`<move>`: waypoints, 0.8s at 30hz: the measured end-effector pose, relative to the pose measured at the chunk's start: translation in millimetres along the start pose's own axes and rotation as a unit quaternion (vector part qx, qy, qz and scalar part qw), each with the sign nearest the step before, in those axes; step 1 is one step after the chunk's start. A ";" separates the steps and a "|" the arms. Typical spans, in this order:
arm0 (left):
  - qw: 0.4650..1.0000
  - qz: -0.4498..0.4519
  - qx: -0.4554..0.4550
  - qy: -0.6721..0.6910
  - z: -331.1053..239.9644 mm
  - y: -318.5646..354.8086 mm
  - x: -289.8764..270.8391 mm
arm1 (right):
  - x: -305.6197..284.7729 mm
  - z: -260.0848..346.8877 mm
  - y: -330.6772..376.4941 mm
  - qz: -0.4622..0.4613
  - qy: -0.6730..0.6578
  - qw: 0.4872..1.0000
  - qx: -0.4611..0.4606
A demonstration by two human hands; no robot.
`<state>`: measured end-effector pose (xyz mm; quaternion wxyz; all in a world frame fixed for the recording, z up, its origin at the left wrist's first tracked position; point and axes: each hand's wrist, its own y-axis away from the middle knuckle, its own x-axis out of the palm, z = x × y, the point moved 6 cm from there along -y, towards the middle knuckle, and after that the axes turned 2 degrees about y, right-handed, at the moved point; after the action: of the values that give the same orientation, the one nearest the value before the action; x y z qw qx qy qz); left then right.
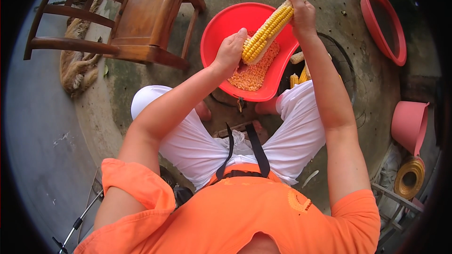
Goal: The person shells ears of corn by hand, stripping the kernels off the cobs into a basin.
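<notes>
A large ear of corn [269,32] slants across the air above a red plastic basin [217,24]. Yellow rows show along its upward side, with paler bare cob along the edges. My left hand [230,51] grips its lower end, thumb laid along it. Around the upper end, my right hand [303,16] is closed, with the thumb near the pale tip. Inside the basin lies a heap of loose orange-yellow kernels [252,74], partly hidden by the ear and my left hand. Several more corn ears [303,75] lie to the basin's right, partly behind my knee.
A wooden chair [141,21] stands at the left, close to the basin. Behind it a tan dog [77,63] lies on the floor. At the right are a red tub [401,49], a pink bucket [408,124] and a round woven straw item [401,186].
</notes>
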<state>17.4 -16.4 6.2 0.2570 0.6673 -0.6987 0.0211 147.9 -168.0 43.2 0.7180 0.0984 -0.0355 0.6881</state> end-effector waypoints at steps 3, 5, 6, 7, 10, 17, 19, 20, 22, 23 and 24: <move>0.996 0.017 -0.041 0.073 -2.3 3.3 6.9 | -4.5 1.4 -3.0 0.010 -0.017 0.999 0.027; 0.991 0.057 -0.060 0.107 -4.2 6.3 18.0 | -10.7 2.5 -5.8 0.005 -0.012 1.000 0.025; 0.991 0.057 -0.060 0.106 -2.9 6.8 16.1 | -10.5 3.3 -5.1 0.001 -0.007 1.000 0.024; 0.997 0.072 -0.007 0.032 -5.6 6.9 14.0 | -8.6 2.0 -3.4 0.002 -0.008 1.000 0.024; 0.997 0.053 0.039 -0.045 -2.3 3.6 4.2 | 2.4 -0.6 4.2 0.017 0.002 0.999 0.030; 0.993 0.094 0.034 -0.058 -7.3 5.9 15.0 | -11.5 -5.4 -6.7 -0.009 0.016 0.999 0.046; 0.989 0.098 0.030 -0.111 -2.4 7.0 11.8 | -9.7 -8.0 -4.1 -0.014 0.026 0.998 0.061; 0.985 0.069 0.095 -0.123 -6.9 7.5 10.4 | -7.1 -10.4 -2.5 -0.026 0.013 0.998 0.058; 0.977 0.042 0.160 -0.134 -11.1 7.6 7.2 | -6.6 -11.9 -2.4 -0.040 -0.002 0.998 0.053; 0.978 0.021 0.151 -0.140 -8.9 6.0 2.6 | -7.3 -13.2 -3.1 -0.041 0.003 0.998 0.055; 0.979 0.001 0.143 -0.145 -7.0 4.2 -1.4 | -8.5 -14.2 -3.9 -0.044 0.009 0.997 0.057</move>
<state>15.8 -12.0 13.1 0.0546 0.6924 -0.7191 0.0239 150.1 -173.7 27.4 0.7410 0.1348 0.0145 0.6576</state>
